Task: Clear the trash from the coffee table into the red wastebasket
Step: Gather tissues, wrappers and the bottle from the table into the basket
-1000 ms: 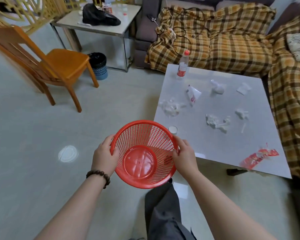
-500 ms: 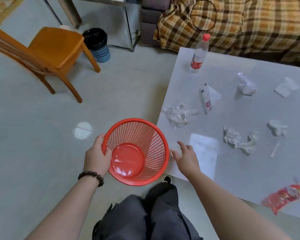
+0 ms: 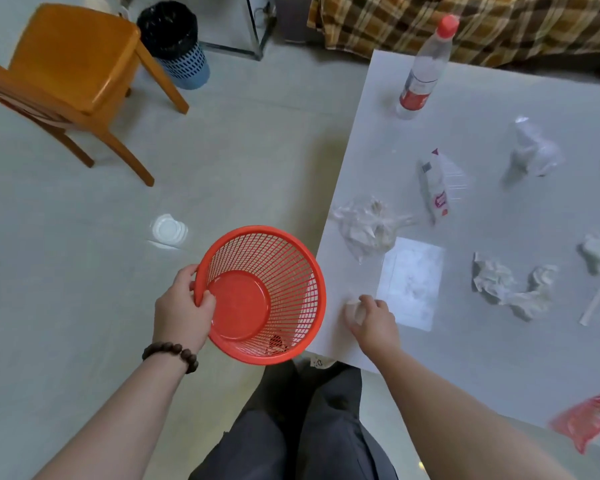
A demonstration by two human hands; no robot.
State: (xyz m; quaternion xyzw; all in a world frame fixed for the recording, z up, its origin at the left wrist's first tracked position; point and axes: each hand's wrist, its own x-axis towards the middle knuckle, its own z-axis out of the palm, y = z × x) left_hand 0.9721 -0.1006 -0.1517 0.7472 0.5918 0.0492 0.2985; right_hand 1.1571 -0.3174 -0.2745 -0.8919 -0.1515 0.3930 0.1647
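Your left hand (image 3: 181, 313) grips the red mesh basket's (image 3: 284, 271) rim; your right hand (image 3: 373, 322) pinches a small round white cap (image 3: 352, 306) on the smooth glossy surface (image 3: 499, 358).

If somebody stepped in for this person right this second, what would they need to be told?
Left hand: grips the rim of the red wastebasket, held beside the coffee table near its corner.
Right hand: on the table's near edge, fingers closing on a small white object; whether it is gripped yet I cannot tell.
Done: nothing binned; the basket looks empty.
Left: that small white object, the crumpled clear plastic, the white packet, the paper wads, the red wrapper at the right edge. The water bottle stands upright at the far side.
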